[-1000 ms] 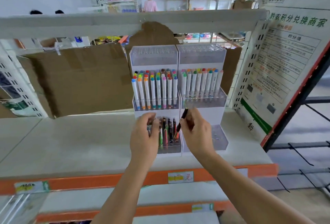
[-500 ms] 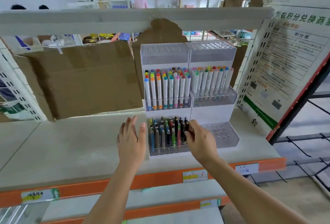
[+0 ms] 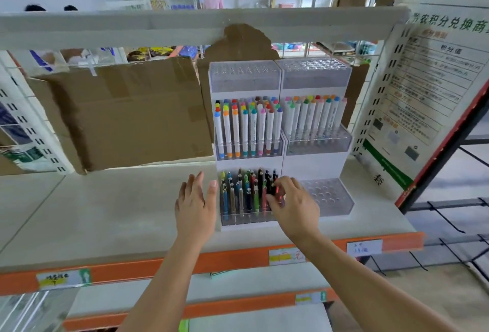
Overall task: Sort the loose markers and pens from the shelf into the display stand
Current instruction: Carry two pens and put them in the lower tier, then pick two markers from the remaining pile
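Note:
A white and clear display stand (image 3: 315,165) stands on the grey shelf (image 3: 105,207). Its middle tiers hold white markers (image 3: 248,130) with coloured caps. The lower left tier holds several coloured pens (image 3: 243,194); the lower right tier (image 3: 330,196) has bare holes. My right hand (image 3: 293,207) reaches into the right side of the pen tier, fingers curled on a dark pen (image 3: 272,186) standing in its hole. My left hand (image 3: 195,204) hovers flat with straight fingers just left of the stand, holding nothing.
A large cardboard sheet (image 3: 124,114) leans at the back left of the shelf. A printed poster board (image 3: 428,88) stands at the right. An upper shelf beam (image 3: 185,27) runs overhead. The orange shelf edge (image 3: 158,265) carries price labels.
My right hand brought a dark pen down from in front of the markers into the lower pen tier. My left hand moved off the pens to the left and flattened out.

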Motion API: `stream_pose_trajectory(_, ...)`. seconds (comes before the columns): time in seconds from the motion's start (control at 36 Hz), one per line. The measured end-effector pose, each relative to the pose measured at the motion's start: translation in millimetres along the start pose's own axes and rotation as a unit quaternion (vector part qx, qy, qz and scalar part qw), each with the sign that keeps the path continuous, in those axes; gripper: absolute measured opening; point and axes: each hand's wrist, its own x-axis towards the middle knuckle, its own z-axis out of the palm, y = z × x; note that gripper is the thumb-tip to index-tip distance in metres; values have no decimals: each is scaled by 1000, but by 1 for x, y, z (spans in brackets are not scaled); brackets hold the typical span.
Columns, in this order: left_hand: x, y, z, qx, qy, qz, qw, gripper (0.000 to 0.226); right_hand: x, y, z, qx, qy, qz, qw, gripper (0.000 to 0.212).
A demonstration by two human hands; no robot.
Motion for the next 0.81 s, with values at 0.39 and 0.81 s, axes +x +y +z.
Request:
stream_pose_trajectory(0.39,-28,-34,-58,92,16,-112,989,61,22,-100,5,-57,-140,-274,950,52)
stream_pose_trajectory(0.81,-106,-130,-164,230,13,-256,939,77,-31,-209,77,-100,-319,-386,860,67)
